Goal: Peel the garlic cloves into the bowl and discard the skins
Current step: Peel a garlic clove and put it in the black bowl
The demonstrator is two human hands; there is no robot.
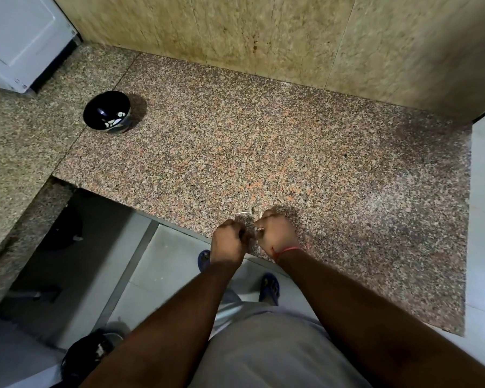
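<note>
Garlic clove [249,235] sits pinched between both hands at the near counter edge, mostly hidden by the fingers, so its long axis can't be read. Left hand [228,238] is curled into a fist around it; right hand [276,233], red thread at the wrist, is curled too, fingertips picking at the skin. 1 pale skin scrap [243,213] lies on the granite counter [291,152] just beyond the knuckles. Bowl [107,112], dark with a white motif, stands well apart, far and to the left of both hands. Left hand is on the nearer side, so the drop likely calls for a long forward-left reach. Cloves inside the bowl: can't tell.
</note>
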